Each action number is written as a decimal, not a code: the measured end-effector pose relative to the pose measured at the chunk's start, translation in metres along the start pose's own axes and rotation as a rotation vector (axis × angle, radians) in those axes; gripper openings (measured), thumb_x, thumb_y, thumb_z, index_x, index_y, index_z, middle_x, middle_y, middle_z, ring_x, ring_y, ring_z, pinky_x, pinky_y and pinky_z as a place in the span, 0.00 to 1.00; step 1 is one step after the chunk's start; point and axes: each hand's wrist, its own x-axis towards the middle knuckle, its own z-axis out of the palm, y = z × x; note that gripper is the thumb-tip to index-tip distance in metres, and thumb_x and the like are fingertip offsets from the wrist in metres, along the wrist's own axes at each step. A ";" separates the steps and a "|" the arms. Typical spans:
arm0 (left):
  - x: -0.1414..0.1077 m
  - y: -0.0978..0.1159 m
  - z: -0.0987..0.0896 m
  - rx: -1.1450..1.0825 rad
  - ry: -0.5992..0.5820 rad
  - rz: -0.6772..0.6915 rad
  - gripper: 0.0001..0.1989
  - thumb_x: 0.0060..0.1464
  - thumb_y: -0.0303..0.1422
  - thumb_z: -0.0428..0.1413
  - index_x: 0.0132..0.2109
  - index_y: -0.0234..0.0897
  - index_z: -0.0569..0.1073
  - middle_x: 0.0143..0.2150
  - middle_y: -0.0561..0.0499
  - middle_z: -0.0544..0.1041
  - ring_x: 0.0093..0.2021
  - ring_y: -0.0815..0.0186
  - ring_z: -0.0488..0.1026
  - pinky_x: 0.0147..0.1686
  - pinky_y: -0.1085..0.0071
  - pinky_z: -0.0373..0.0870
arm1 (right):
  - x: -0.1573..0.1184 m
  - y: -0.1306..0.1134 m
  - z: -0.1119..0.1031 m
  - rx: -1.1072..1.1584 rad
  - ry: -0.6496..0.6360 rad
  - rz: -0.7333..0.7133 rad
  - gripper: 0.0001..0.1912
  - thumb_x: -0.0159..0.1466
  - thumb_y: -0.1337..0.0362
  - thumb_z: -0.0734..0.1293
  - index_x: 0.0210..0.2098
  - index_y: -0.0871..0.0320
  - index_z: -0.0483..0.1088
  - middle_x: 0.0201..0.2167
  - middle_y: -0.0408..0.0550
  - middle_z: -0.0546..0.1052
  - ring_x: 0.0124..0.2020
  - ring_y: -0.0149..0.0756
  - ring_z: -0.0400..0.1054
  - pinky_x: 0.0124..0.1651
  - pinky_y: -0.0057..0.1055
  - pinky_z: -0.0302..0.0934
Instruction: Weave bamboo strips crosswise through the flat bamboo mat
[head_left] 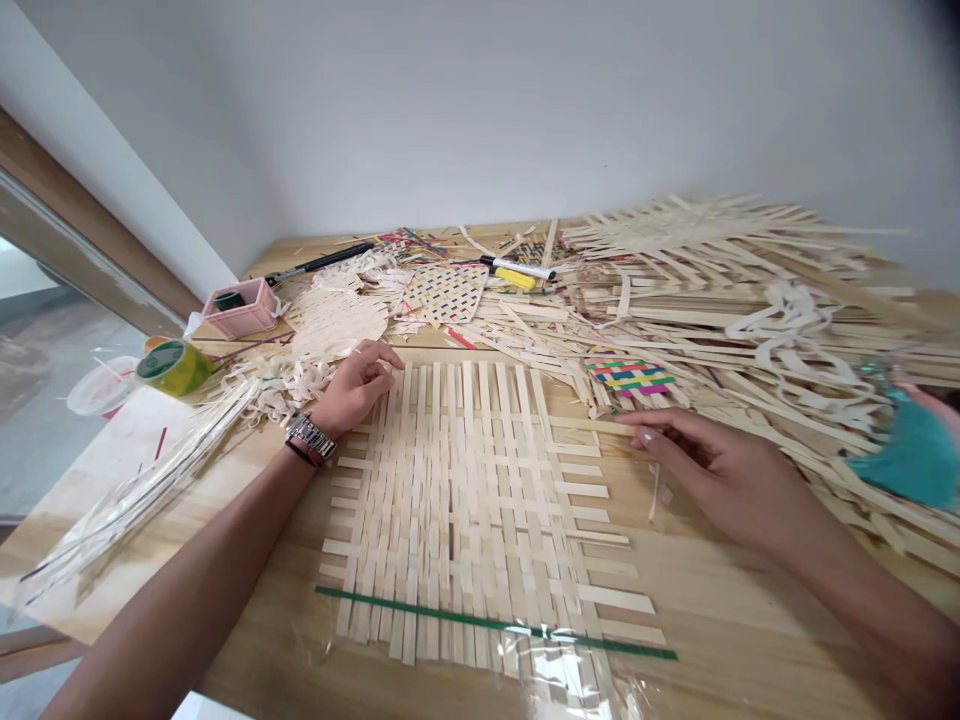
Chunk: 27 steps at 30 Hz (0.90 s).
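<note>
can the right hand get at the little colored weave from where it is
Probably yes. The right hand sits just short of the colored woven square, and only flat loose strips seem to lie between them, with nothing tall in the way.

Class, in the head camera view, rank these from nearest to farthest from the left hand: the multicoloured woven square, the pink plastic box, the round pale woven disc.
From the left hand:
1. Round pale woven disc: just beyond the fingers.
2. Pink plastic box: further off to the left, near the table's back corner.
3. Multicoloured woven square: far right, past the pale strip weave.
</note>
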 end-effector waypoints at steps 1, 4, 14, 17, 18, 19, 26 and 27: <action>0.000 0.000 0.000 0.005 0.000 0.001 0.08 0.55 0.30 0.58 0.42 0.37 0.78 0.49 0.47 0.72 0.30 0.70 0.70 0.31 0.68 0.66 | 0.000 0.000 0.000 -0.001 -0.001 -0.001 0.29 0.64 0.38 0.63 0.48 0.51 0.82 0.38 0.48 0.86 0.33 0.43 0.77 0.31 0.35 0.63; 0.000 0.001 0.000 0.015 -0.001 0.007 0.08 0.55 0.30 0.58 0.42 0.37 0.78 0.49 0.47 0.72 0.31 0.70 0.70 0.32 0.68 0.67 | 0.000 0.001 0.000 0.000 -0.008 0.007 0.29 0.63 0.38 0.63 0.48 0.51 0.82 0.39 0.48 0.86 0.34 0.44 0.77 0.32 0.36 0.64; 0.001 0.000 -0.001 0.032 -0.002 0.027 0.08 0.55 0.29 0.58 0.42 0.37 0.78 0.49 0.47 0.73 0.31 0.69 0.70 0.33 0.68 0.68 | 0.000 -0.004 -0.001 0.012 -0.003 0.021 0.30 0.61 0.38 0.63 0.47 0.52 0.82 0.39 0.49 0.86 0.33 0.44 0.76 0.32 0.37 0.64; 0.001 0.000 -0.001 0.036 0.002 0.032 0.07 0.55 0.29 0.58 0.42 0.37 0.78 0.49 0.47 0.73 0.32 0.69 0.70 0.33 0.67 0.69 | 0.000 -0.004 0.000 0.013 -0.005 0.020 0.30 0.62 0.38 0.63 0.47 0.52 0.82 0.40 0.49 0.86 0.34 0.44 0.77 0.33 0.37 0.64; 0.001 0.000 -0.001 0.036 0.001 0.030 0.07 0.55 0.29 0.58 0.42 0.37 0.78 0.49 0.47 0.73 0.32 0.69 0.71 0.33 0.67 0.69 | 0.001 -0.003 0.000 0.012 -0.004 0.020 0.30 0.62 0.38 0.63 0.47 0.52 0.82 0.41 0.49 0.86 0.34 0.44 0.77 0.33 0.37 0.64; 0.000 0.000 -0.001 0.035 0.000 0.028 0.07 0.55 0.29 0.58 0.42 0.37 0.78 0.49 0.47 0.73 0.31 0.69 0.71 0.33 0.67 0.68 | 0.001 -0.002 0.000 0.012 -0.003 0.020 0.30 0.62 0.38 0.63 0.47 0.52 0.82 0.41 0.49 0.86 0.34 0.44 0.77 0.33 0.37 0.64; 0.000 0.000 0.000 0.022 0.005 0.019 0.07 0.55 0.29 0.58 0.42 0.37 0.78 0.49 0.47 0.72 0.30 0.71 0.69 0.31 0.68 0.66 | 0.000 -0.003 0.000 0.020 -0.002 0.027 0.30 0.61 0.37 0.63 0.46 0.51 0.82 0.41 0.50 0.86 0.33 0.44 0.75 0.33 0.37 0.64; 0.000 0.001 0.000 0.020 0.004 0.018 0.07 0.55 0.29 0.58 0.42 0.37 0.78 0.49 0.47 0.72 0.30 0.71 0.69 0.31 0.68 0.67 | 0.000 -0.004 0.000 0.023 -0.005 0.027 0.30 0.61 0.37 0.63 0.46 0.52 0.82 0.40 0.50 0.86 0.33 0.43 0.75 0.34 0.38 0.65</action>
